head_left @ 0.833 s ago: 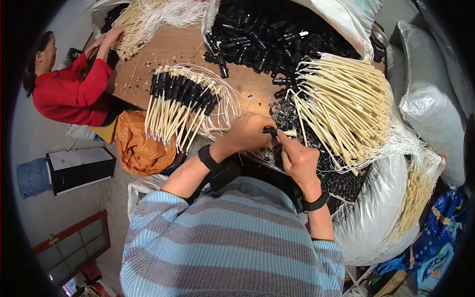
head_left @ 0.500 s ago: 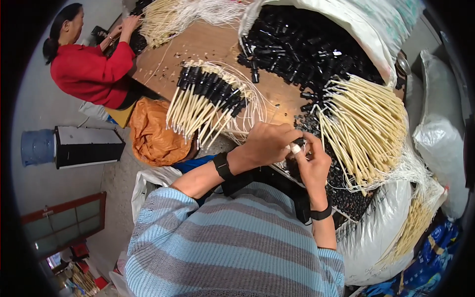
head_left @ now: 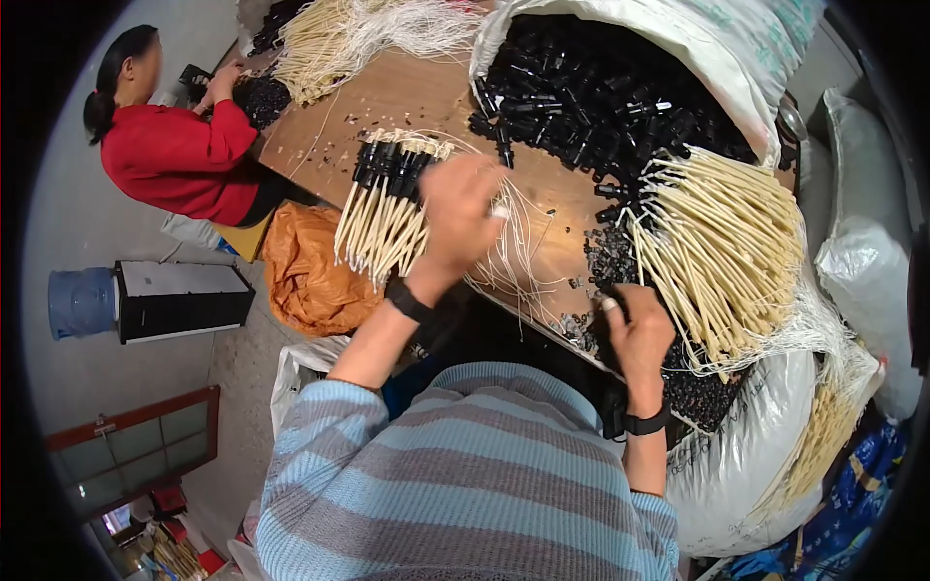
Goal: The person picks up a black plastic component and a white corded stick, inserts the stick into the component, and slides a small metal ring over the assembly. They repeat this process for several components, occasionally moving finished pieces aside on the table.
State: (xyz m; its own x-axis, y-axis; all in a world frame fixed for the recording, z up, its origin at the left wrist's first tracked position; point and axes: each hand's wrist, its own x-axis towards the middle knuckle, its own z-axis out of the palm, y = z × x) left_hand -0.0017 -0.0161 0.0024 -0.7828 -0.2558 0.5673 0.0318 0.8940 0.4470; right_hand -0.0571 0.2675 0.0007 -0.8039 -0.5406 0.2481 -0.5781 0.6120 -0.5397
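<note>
Left hand [head_left: 460, 218] sits centre-top of frame, back to camera, fingers curled down over the bundle of cream sticks w/ black caps [head_left: 386, 198] at its right edge; can't tell if it's actually clamped on one, grip is hidden. That bundle fans out on the wooden counter [head_left: 387, 97], caps toward top, stick ends toward lower left. Thin white strings [head_left: 523, 242] loop out from under the hand.

Right hand [head_left: 635, 334] is right of centre, well apart from the left, fingers bent, touching small black pieces [head_left: 605, 266] scattered at the counter edge; whether it pinches one can't be told. Both wrists carry black bands.

Around: big pile of loose cream sticks [head_left: 722, 247] just right of the right hand, spilling over a white sack [head_left: 746, 455]. Above it, an open white bag full of black caps [head_left: 610, 92] crowds the top-centre of the counter. More cream sticks + strings heaped at top [head_left: 339, 34].

Upper left: another person in a red top [head_left: 174, 160] sits at the far counter end, hands on dark parts. Orange bag [head_left: 305, 266] on the floor beside the counter. Left edge: blue water jug [head_left: 82, 302] next to a black-and-white box unit [head_left: 179, 300]. Grey concrete floor; red-framed window lower left [head_left: 131, 445]. Grey sacks at far right [head_left: 862, 290].
</note>
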